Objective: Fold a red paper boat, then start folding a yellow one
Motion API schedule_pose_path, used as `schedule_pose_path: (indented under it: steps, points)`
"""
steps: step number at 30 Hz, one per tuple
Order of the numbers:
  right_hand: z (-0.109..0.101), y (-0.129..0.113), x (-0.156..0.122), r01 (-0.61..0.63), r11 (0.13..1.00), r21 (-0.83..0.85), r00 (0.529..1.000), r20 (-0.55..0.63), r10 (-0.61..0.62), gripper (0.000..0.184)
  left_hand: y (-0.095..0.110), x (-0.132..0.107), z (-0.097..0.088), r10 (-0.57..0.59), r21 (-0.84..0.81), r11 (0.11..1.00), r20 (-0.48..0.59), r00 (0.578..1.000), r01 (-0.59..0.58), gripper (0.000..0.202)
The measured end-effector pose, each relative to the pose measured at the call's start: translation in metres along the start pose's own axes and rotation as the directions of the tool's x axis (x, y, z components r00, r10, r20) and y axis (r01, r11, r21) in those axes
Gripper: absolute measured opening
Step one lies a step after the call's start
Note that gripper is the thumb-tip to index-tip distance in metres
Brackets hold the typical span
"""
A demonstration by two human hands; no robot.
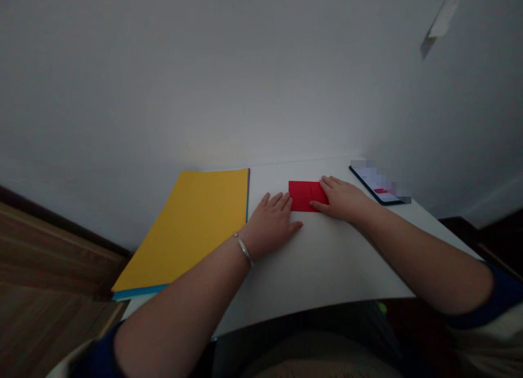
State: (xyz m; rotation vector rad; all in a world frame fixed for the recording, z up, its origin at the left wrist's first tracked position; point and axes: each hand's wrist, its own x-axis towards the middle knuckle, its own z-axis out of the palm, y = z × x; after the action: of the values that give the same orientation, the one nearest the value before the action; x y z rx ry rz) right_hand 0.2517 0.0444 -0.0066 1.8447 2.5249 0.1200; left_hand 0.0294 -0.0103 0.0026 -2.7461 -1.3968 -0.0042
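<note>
A red folded piece of paper lies flat on the white table, a faint crease showing across it. My right hand rests over its right end, fingers stretched out and thumb along the lower edge. At the paper's left edge is my left hand, palm down with its fingers spread and the fingertips at or just touching the edge. A silver bangle circles my left wrist. Neither hand grips anything.
To the left lies a stack of coloured paper, yellow on top with blue beneath. A tablet or phone sits at the back right, its screen lit. Behind the white table rises a plain wall.
</note>
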Motion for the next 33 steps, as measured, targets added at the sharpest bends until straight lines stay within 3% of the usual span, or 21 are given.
schedule_pose_path:
  steps: [13, 18, 21, 27, 33]
  points:
    - [-0.002, -0.003, -0.006, 0.244, 0.961, 0.13, 0.97, -0.025, -0.242, 0.084, -0.011, 0.006, 0.005, -0.131, -0.017, 0.991, -0.05, 0.99, 0.131, 0.058]
    - [-0.004, -0.008, -0.007, 0.416, 0.876, 0.246, 0.908, -0.062, -0.414, 0.074, -0.012, 0.006, 0.004, -0.174, -0.037, 0.984, -0.062, 0.983, 0.172, 0.053]
    - [-0.003, -0.009, -0.008, 0.462, 0.841, 0.281, 0.886, -0.098, -0.453, 0.072, -0.014, 0.008, 0.005, -0.184, -0.046, 0.982, -0.066, 0.981, 0.182, 0.054]
    - [-0.005, -0.011, -0.007, 0.436, 0.88, 0.187, 0.9, -0.078, -0.429, 0.07, -0.016, 0.011, 0.01, -0.187, -0.068, 0.981, -0.044, 0.981, 0.184, 0.06]
    - [-0.01, -0.009, -0.007, 0.25, 0.968, -0.005, 0.968, -0.037, -0.25, 0.067, -0.015, 0.01, 0.011, -0.175, -0.031, 0.984, -0.03, 0.984, 0.174, 0.059]
